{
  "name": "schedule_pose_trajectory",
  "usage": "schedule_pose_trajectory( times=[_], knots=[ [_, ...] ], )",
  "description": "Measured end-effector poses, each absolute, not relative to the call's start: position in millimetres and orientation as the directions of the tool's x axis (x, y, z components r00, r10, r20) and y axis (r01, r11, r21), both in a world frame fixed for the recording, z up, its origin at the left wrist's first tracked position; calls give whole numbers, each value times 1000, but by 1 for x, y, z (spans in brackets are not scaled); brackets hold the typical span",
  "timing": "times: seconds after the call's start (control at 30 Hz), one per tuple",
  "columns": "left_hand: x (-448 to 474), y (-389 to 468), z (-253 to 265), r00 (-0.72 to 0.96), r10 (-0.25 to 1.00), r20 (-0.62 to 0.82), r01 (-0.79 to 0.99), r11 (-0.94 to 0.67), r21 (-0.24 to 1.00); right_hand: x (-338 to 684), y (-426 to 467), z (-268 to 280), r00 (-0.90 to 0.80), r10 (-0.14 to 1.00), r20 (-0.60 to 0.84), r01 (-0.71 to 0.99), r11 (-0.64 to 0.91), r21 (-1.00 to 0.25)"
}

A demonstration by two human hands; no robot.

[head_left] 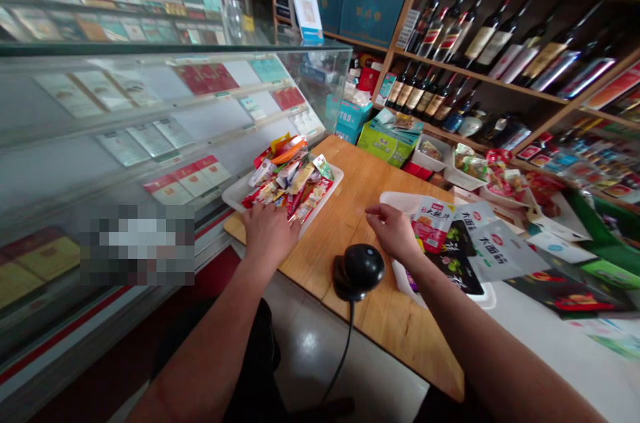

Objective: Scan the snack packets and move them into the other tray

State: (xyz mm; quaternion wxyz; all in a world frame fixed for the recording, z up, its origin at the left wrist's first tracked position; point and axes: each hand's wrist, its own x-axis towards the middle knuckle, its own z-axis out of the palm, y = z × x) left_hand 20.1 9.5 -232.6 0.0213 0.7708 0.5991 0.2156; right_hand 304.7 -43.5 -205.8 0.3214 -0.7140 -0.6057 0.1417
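My left hand (269, 231) lies palm down on the near end of a white tray (231, 195) heaped with several small snack packets (293, 177); its fingers reach into the packets. My right hand (394, 229) hovers over the wooden counter (350, 209), fingers loosely curled and pinched, holding nothing I can see. It sits at the left rim of a second white tray (395, 199) holding larger snack bags (434, 223). A black barcode scanner (359, 271) stands on the counter between my forearms, its cable hanging down.
A glass display case (150, 129) of flat boxes runs along the left. Wine bottles (450, 36) fill wooden shelves at the back right. Small white bins of sweets (470, 166) and a green box (384, 143) sit behind the counter.
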Motion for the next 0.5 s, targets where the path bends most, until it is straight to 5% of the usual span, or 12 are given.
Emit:
schedule_pose_trajectory(
  times=[0.17, 0.5],
  knots=[
    [15, 9, -246, 202, 933, 298, 902, -296, 314, 279, 39, -213, 40, 989, 145, 839, 45, -542],
    [2, 12, -258, 203, 949, 243, 873, -287, 393, 245, 120, -236, -63, 998, -17, 967, 57, -249]
  ],
)
